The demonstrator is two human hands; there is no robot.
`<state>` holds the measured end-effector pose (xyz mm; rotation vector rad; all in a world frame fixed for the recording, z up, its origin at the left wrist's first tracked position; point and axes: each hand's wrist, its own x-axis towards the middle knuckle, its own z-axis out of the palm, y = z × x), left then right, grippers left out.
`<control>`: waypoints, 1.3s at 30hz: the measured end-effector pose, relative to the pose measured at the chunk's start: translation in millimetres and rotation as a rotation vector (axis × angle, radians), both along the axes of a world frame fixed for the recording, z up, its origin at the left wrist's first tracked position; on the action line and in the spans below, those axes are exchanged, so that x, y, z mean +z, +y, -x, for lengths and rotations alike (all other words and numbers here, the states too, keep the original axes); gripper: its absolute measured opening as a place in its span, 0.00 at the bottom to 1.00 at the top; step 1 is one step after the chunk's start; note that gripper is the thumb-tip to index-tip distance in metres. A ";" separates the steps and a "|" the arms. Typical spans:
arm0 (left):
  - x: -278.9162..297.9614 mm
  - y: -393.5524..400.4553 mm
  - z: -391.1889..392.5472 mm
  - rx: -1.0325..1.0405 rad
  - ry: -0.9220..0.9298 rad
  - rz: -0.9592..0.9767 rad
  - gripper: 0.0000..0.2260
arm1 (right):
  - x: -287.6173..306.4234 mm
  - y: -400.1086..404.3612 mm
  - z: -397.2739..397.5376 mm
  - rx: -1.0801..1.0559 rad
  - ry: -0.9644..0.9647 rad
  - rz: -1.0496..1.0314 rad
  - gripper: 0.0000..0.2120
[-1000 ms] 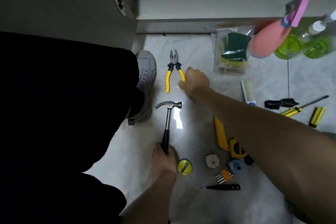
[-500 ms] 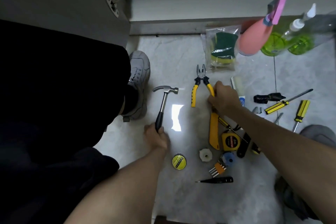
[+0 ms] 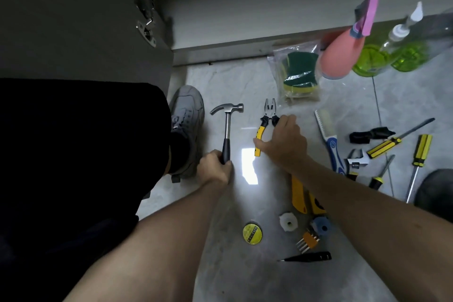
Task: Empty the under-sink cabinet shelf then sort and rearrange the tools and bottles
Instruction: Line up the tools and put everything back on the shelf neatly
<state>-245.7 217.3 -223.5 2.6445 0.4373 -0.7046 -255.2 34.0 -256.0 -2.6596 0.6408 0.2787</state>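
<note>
Left hand [image 3: 215, 164] gripped hammer [image 3: 226, 127], right hand [image 3: 285, 142] held pliers [image 3: 266, 125], plastic bag [image 3: 297, 73] at one o'clock contained green sponges [image 3: 300, 68]

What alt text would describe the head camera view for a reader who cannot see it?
A person's left hand grips a steel claw hammer with a black handle and the right hand holds yellow-handled pliers, side by side on a grey marble floor among scattered tools.

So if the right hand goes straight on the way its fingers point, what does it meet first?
Probably the clear plastic bag of green and yellow sponges; the right hand, holding yellow-handled pliers, points up-floor toward it, though the exact line is uncertain.
</note>
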 end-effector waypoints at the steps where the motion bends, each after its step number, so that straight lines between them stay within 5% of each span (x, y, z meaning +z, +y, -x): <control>1: -1.2 2.2 -0.7 -0.010 0.002 -0.010 0.10 | 0.7 3.2 -2.0 -0.023 0.002 -0.052 0.35; 7: -6.1 3.0 -1.9 -0.020 -0.043 -0.027 0.10 | 0.0 16.3 -0.1 0.003 -0.014 -0.188 0.25; 26: -6.3 14.6 -1.9 -0.103 -0.122 -0.034 0.07 | -3.6 48.6 14.6 -0.018 -0.010 -0.255 0.28; 39: -10.4 28.9 20.7 0.101 -0.032 0.127 0.10 | 6.8 59.8 3.0 0.175 0.085 -0.302 0.26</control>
